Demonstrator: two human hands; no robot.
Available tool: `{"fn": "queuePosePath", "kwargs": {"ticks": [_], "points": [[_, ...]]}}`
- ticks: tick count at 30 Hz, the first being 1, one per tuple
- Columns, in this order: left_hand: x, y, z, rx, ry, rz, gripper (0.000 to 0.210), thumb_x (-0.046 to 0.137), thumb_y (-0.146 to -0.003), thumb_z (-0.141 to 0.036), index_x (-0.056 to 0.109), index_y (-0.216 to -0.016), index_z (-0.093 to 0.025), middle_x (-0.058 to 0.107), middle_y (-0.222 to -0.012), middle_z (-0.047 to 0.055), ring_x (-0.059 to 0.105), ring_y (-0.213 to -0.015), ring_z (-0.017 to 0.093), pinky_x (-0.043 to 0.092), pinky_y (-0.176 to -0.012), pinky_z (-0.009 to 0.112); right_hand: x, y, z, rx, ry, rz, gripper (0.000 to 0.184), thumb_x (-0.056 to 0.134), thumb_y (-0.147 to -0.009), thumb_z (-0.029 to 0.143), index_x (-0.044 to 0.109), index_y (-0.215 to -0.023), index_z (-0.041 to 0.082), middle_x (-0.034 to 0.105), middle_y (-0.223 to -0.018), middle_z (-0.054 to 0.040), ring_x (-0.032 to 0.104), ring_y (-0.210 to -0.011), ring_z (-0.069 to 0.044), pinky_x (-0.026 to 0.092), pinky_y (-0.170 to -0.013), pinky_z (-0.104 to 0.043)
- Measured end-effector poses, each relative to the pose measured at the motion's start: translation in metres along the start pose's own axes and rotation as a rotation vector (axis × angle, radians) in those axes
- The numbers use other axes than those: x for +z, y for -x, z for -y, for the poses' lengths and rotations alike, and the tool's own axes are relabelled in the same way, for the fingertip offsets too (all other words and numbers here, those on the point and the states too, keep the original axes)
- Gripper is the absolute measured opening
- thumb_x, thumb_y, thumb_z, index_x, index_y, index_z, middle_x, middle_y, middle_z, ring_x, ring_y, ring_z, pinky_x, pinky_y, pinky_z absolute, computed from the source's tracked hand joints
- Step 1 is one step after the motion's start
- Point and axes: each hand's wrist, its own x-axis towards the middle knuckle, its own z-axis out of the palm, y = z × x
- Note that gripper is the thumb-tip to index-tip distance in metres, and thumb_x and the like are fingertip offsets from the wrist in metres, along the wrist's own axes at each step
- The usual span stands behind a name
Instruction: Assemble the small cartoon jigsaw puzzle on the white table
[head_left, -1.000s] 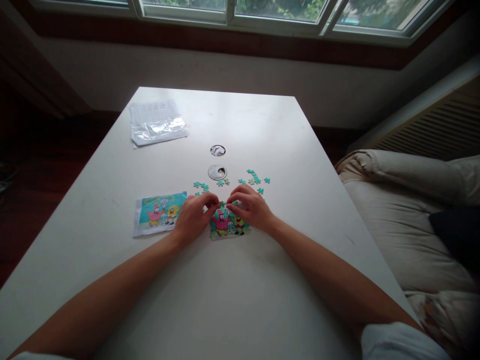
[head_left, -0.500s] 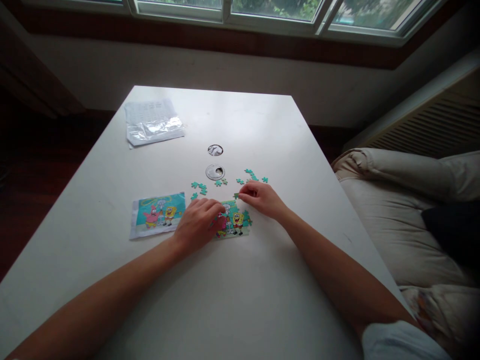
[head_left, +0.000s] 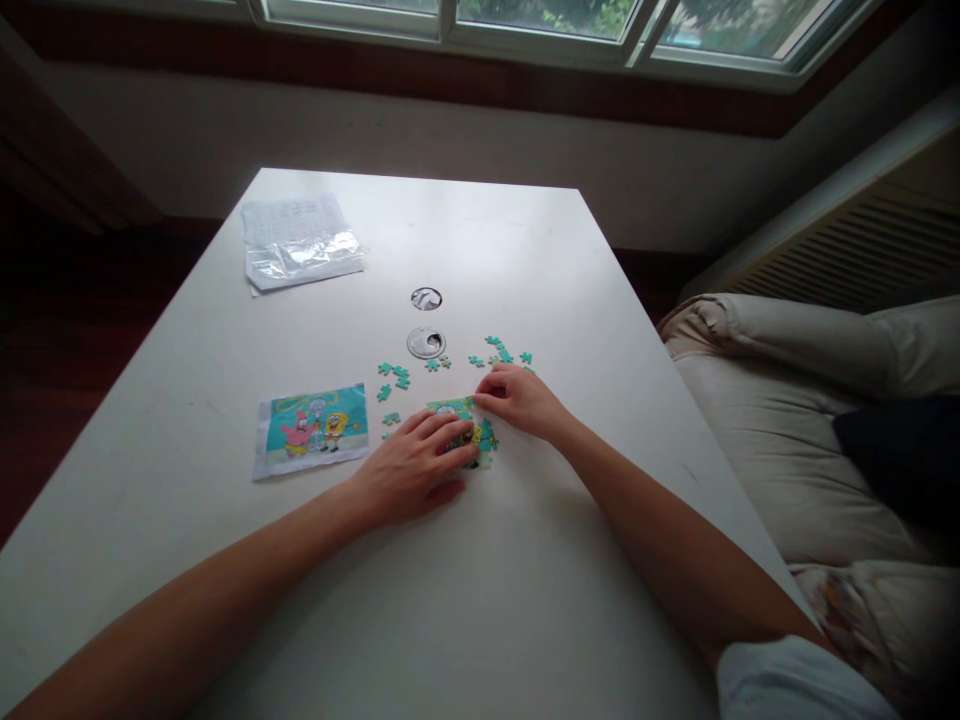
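Observation:
My left hand lies flat with its fingers stretched over the partly assembled jigsaw puzzle, covering much of its cartoon picture. At the puzzle's upper right edge, my right hand pinches a small puzzle piece, mostly hidden by the fingertips. Loose teal puzzle pieces are scattered just beyond and to the left of the puzzle. More loose pieces lie past my right hand. To the left of my left hand is a flat picture sheet showing three cartoon figures.
A white table carries everything. Two round inserts, one a cable hole cover, are set in its top. A clear plastic packet with paper lies at the far left. A beige sofa stands along the right side.
My left hand has moved right and flattened over the puzzle, uncovering loose pieces at its left. My right hand has brought its piece down to the puzzle's upper edge.

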Motion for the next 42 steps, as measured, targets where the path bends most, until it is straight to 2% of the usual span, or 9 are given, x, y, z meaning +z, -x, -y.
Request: {"fn": "queuePosePath", "kwargs": {"ticks": [9, 13, 21, 30, 42], "points": [[0.000, 0.000, 0.001, 0.007, -0.019, 0.002, 0.041, 0.055, -0.098, -0.034, 0.054, -0.138, -0.026, 0.050, -0.151, 0.008, 0.043, -0.139, 0.031, 0.032, -0.117, 0.051, 0.006, 0.003, 0.007, -0.063, 0.096, -0.079, 0.017, 0.069, -0.085, 0.025, 0.060, -0.072, 0.020, 0.057, -0.074, -0.0003, 0.051, -0.074, -0.016, 0.037, -0.071, -0.029], [0.002, 0.001, 0.001, 0.011, -0.028, -0.001, 0.040, 0.054, -0.099, -0.034, 0.054, -0.138, -0.026, 0.050, -0.151, 0.008, 0.043, -0.138, 0.030, 0.033, -0.117, 0.051, 0.005, 0.005, 0.008, -0.071, 0.113, -0.100, 0.013, 0.071, -0.084, 0.024, 0.061, -0.077, 0.020, 0.056, -0.076, -0.0001, 0.051, -0.076, -0.017, 0.036, -0.072, -0.028], [0.001, 0.000, 0.002, 0.017, -0.019, -0.029, 0.037, 0.054, -0.099, -0.031, 0.056, -0.135, -0.026, 0.052, -0.148, 0.008, 0.045, -0.136, 0.029, 0.036, -0.114, 0.049, -0.001, 0.003, 0.000, -0.084, 0.002, -0.044, 0.009, 0.067, -0.089, 0.023, 0.066, -0.080, 0.021, 0.058, -0.075, 0.0000, 0.052, -0.074, -0.015, 0.036, -0.069, -0.027], [-0.001, -0.001, 0.007, -0.077, -0.031, -0.108, 0.022, 0.052, -0.098, -0.024, 0.064, -0.117, -0.023, 0.061, -0.135, 0.007, 0.050, -0.131, 0.027, 0.036, -0.116, 0.049, 0.009, -0.002, -0.012, -0.279, -0.048, -0.134, 0.007, 0.063, -0.090, 0.019, 0.066, -0.084, 0.021, 0.056, -0.073, 0.0007, 0.052, -0.073, -0.015, 0.038, -0.071, -0.029], [0.001, 0.001, 0.006, -0.087, -0.044, -0.116, 0.025, 0.054, -0.097, -0.023, 0.062, -0.120, -0.021, 0.060, -0.136, 0.009, 0.049, -0.132, 0.029, 0.041, -0.112, 0.049, 0.015, -0.003, -0.014, -0.306, 0.018, -0.175, 0.009, 0.061, -0.093, 0.022, 0.066, -0.085, 0.021, 0.058, -0.076, -0.0009, 0.054, -0.077, -0.018, 0.038, -0.076, -0.032]]}}
